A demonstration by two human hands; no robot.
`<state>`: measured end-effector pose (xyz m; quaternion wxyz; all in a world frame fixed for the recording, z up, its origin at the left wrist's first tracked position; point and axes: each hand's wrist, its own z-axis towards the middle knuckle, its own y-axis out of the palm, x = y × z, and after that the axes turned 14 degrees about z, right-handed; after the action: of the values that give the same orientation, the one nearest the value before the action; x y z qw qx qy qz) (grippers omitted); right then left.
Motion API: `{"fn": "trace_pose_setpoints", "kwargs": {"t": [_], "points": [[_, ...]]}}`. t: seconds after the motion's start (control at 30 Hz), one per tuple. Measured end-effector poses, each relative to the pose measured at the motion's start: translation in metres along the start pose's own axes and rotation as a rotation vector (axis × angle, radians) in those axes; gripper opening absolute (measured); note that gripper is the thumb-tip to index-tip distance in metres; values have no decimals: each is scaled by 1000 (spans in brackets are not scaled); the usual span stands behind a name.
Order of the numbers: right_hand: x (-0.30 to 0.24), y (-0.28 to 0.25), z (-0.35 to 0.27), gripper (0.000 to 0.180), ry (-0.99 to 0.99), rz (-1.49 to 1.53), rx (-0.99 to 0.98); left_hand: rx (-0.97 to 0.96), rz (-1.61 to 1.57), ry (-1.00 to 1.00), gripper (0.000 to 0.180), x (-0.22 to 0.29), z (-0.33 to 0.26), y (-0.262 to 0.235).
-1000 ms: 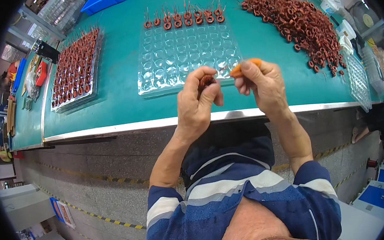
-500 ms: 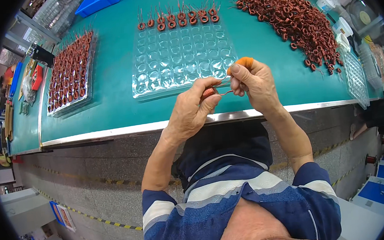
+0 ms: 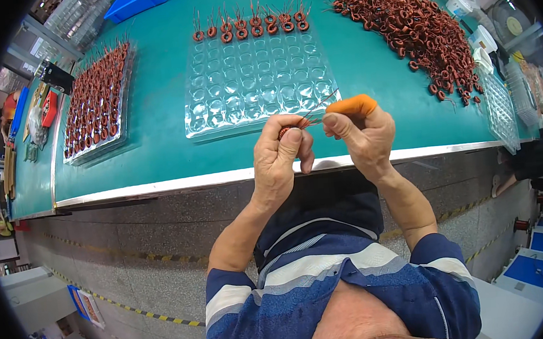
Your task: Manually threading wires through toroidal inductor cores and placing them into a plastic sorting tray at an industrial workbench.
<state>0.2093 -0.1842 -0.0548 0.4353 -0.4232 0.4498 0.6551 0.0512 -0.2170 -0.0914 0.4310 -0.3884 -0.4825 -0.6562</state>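
I see one small copper-wound ring coil point(image 3: 286, 131), reddish-brown, pinched between my left hand point(image 3: 278, 162) thumb and fingers. Its thin wire leads point(image 3: 319, 105) stick out up and right, toward my right hand point(image 3: 361, 134), whose fingertips grip them. Coil sits raised above the tabletop point(image 3: 155, 153) near its front edge.

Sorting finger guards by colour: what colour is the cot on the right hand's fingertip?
Orange. The finger cot on the right hand shows clearly in the head view.
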Motion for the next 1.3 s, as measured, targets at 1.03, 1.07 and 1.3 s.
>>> {"fn": "trace_pose_setpoints", "kwargs": {"t": [1.03, 1.07, 1.3], "points": [[-13, 6, 0, 22, 177, -33, 1, -392, 958, 103, 38, 50, 28, -26], [-13, 12, -2, 21, 86, -141, 45, -293, 902, 66, 39, 46, 26, -24], [-20, 13, 4, 21, 181, -66, -3, -279, 1106, 468, 35, 36, 29, -23]]}}
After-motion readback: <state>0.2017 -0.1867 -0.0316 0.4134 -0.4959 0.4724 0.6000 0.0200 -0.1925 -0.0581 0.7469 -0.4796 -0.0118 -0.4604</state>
